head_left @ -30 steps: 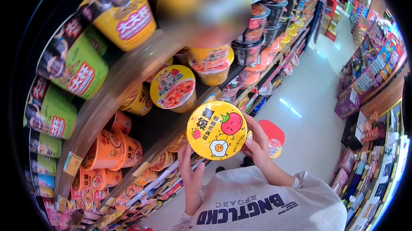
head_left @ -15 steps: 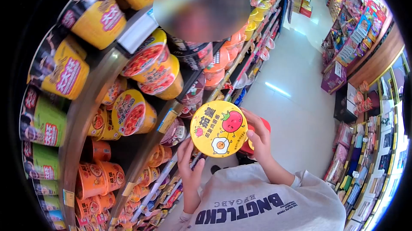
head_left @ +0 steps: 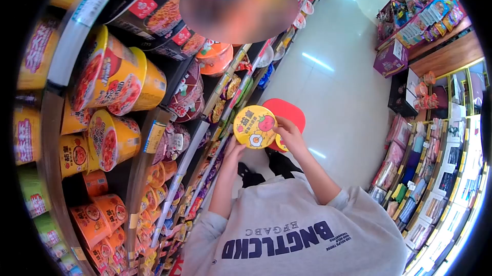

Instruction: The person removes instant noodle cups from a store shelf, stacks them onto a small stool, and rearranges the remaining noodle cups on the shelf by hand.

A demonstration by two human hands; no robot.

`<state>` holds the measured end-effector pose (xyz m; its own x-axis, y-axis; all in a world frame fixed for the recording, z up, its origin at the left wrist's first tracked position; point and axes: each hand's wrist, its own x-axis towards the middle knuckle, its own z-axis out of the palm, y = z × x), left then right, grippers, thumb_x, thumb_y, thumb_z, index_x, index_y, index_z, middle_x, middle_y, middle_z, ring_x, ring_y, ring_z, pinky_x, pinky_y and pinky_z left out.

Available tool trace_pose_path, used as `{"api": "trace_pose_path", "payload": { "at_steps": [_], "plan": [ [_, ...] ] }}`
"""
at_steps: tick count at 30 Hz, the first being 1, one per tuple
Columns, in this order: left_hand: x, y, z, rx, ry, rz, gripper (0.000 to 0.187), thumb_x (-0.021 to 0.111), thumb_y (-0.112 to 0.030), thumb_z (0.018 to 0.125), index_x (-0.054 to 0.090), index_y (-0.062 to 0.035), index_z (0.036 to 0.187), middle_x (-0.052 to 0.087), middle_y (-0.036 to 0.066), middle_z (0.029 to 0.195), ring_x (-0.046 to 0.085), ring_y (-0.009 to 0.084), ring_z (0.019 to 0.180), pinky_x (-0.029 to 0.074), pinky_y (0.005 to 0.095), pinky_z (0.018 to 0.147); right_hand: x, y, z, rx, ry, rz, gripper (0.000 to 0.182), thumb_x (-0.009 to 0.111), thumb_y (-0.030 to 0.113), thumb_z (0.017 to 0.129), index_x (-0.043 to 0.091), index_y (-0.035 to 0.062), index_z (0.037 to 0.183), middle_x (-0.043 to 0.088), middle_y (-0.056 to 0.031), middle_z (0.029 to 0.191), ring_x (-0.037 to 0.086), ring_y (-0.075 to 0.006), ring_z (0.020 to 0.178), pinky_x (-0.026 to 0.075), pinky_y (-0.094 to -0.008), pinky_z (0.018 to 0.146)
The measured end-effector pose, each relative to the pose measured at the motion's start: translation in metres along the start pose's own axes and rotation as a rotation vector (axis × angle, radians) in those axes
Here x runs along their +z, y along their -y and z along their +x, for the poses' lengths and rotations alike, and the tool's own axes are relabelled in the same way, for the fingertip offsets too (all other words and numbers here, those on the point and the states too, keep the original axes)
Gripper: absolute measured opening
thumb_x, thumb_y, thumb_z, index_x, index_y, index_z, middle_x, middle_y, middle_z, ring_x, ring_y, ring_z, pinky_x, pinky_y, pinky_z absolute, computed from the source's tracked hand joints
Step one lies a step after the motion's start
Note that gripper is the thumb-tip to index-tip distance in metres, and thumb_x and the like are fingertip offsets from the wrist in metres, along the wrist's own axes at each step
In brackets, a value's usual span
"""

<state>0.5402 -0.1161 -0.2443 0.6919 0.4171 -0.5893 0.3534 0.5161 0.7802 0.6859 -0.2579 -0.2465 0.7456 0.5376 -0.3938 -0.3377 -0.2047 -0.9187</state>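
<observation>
A round instant noodle cup (head_left: 254, 127) with a yellow lid, showing a cartoon tomato and a fried egg, is between my hands in front of my body. My left hand (head_left: 233, 154) grips its lower left edge, with the fingers partly hidden. On the other side, my right hand (head_left: 290, 136) has its fingers curled at the cup's rim. Beyond and partly under the cup shows a red rounded thing (head_left: 291, 113), whose kind I cannot make out. A small yellow patch (head_left: 281, 143) is visible against it, beside my right hand.
Shelves at left hold yellow noodle cups (head_left: 114, 140), orange noodle cups (head_left: 97, 217) and black noodle packs (head_left: 154, 17). A price tag (head_left: 155, 136) sits on a shelf edge. A tiled aisle floor (head_left: 328, 96) runs ahead. At right are a purple box (head_left: 391, 58) and packaged goods (head_left: 392, 160).
The noodle cup looks smaller and farther from the camera, still between both hands. More of the red thing shows behind it. My view has shifted, bringing the left shelves closer.
</observation>
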Motion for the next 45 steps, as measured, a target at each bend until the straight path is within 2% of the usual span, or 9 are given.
{"api": "trace_pose_path", "payload": {
  "at_steps": [5, 13, 22, 24, 31, 33, 34, 41, 45],
  "plan": [
    [-0.017, 0.055, 0.055, -0.291, -0.012, 0.090, 0.061, 0.053, -0.030, 0.081, 0.032, -0.0173, 0.137, 0.034, 0.007, 0.137, 0.021, 0.0299, 0.130, 0.017, 0.0483, 0.102, -0.016, -0.063, 0.035, 0.122, 0.054, -0.127, 0.046, 0.058, 0.021, 0.076, 0.053, -0.0053, 0.114, 0.059, -0.0188, 0.106, 0.054, -0.0270, 0.104, 0.042, -0.0326, 0.088],
    [-0.042, 0.141, 0.083, -0.549, -0.042, -0.009, 0.036, 0.054, -0.035, 0.080, 0.050, -0.0149, 0.110, 0.051, 0.005, 0.113, 0.046, 0.0199, 0.106, 0.037, 0.0369, 0.087, -0.040, -0.163, 0.062, 0.348, 0.179, -0.322, 0.051, 0.058, 0.023, 0.076, 0.051, -0.0058, 0.118, 0.059, -0.0146, 0.108, 0.056, -0.0205, 0.097, 0.043, -0.0292, 0.085],
    [-0.051, 0.158, 0.095, -0.585, -0.070, 0.139, 0.039, 0.053, -0.034, 0.079, 0.051, -0.0157, 0.114, 0.055, 0.003, 0.109, 0.049, 0.0169, 0.104, 0.037, 0.0362, 0.086, -0.040, -0.186, 0.066, 0.358, 0.247, -0.497, 0.053, 0.059, 0.038, 0.074, 0.058, -0.0022, 0.110, 0.061, -0.0195, 0.105, 0.058, -0.0293, 0.101, 0.043, -0.0339, 0.087],
    [-0.051, 0.156, 0.103, -0.580, -0.072, 0.141, 0.048, 0.053, -0.031, 0.076, 0.050, -0.0191, 0.122, 0.056, 0.004, 0.110, 0.050, 0.0173, 0.104, 0.035, 0.0390, 0.089, -0.037, -0.188, 0.076, 0.445, 0.209, -0.415, 0.051, 0.060, 0.025, 0.074, 0.054, -0.0054, 0.115, 0.061, -0.0148, 0.101, 0.058, -0.0203, 0.092, 0.045, -0.0291, 0.079],
    [-0.028, 0.111, 0.125, -0.461, -0.069, 0.229, 0.052, 0.054, -0.029, 0.072, 0.050, -0.0221, 0.124, 0.055, -0.002, 0.097, 0.045, 0.0123, 0.083, 0.034, 0.0327, 0.076, -0.029, -0.190, 0.100, 0.308, 0.156, -0.429, 0.056, 0.061, 0.020, 0.075, 0.046, -0.0010, 0.125, 0.057, -0.0152, 0.112, 0.059, -0.0194, 0.092, 0.046, -0.0283, 0.077],
    [-0.030, 0.109, 0.127, -0.420, -0.014, 0.199, 0.067, 0.055, -0.029, 0.074, 0.034, -0.0199, 0.136, 0.045, 0.004, 0.128, 0.039, 0.0204, 0.120, 0.028, 0.0387, 0.096, -0.027, -0.199, 0.102, 0.291, 0.202, -0.478, 0.059, 0.061, 0.020, 0.075, 0.043, -0.0007, 0.127, 0.055, -0.0159, 0.117, 0.058, -0.0209, 0.096, 0.046, -0.0289, 0.079],
    [-0.030, 0.110, 0.127, -0.414, -0.029, 0.145, 0.072, 0.055, -0.026, 0.072, 0.029, -0.0182, 0.139, 0.040, 0.005, 0.135, 0.037, 0.0212, 0.123, 0.025, 0.0398, 0.099, -0.025, -0.200, 0.103, 0.270, 0.240, -0.517, 0.062, 0.061, 0.020, 0.075, 0.040, -0.0005, 0.130, 0.052, -0.0165, 0.121, 0.057, -0.0224, 0.100, 0.046, -0.0296, 0.082],
    [-0.034, 0.144, 0.106, -0.345, -0.065, 0.289, 0.073, 0.056, -0.027, 0.074, 0.029, -0.0101, 0.138, 0.039, 0.009, 0.136, 0.037, 0.0209, 0.123, 0.029, 0.0352, 0.099, -0.015, -0.186, 0.080, 0.166, 0.271, -0.589, 0.067, 0.060, 0.019, 0.076, 0.032, 0.0041, 0.134, 0.045, -0.0233, 0.127, 0.051, -0.0283, 0.111, 0.041, -0.0337, 0.091],
    [-0.058, 0.178, 0.090, -0.276, 0.015, 0.466, 0.062, 0.058, -0.029, 0.075, 0.042, -0.0003, 0.128, 0.046, 0.016, 0.127, 0.043, 0.0236, 0.117, 0.034, 0.0316, 0.098, -0.015, -0.198, 0.069, 0.169, 0.267, -0.603, 0.058, 0.059, 0.026, 0.076, 0.040, 0.0025, 0.126, 0.058, -0.0227, 0.106, 0.057, -0.0347, 0.099, 0.044, -0.0396, 0.085]
  ]
}}
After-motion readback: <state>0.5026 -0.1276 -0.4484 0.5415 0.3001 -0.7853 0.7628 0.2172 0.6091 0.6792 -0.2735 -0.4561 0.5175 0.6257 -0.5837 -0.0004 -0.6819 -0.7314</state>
